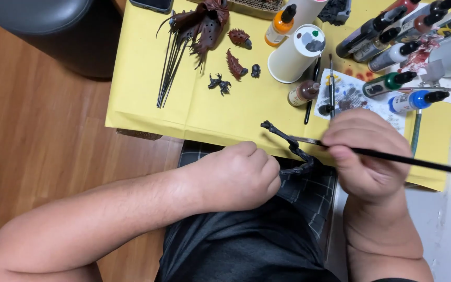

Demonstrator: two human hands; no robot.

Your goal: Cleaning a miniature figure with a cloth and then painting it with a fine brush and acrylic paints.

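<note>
The left hand (236, 175) is curled into a fist around the lower end of a dark, thin, jointed model part (291, 148), which rises up and to the left between the two hands, just off the near edge of the yellow-covered desk (142, 78). The right hand (364, 154) pinches a black brush (403, 158) between closed fingers, its tip touching the part's middle and its handle running out to the right. Paint bottles (392, 81) lie on the desk beyond the right hand.
</note>
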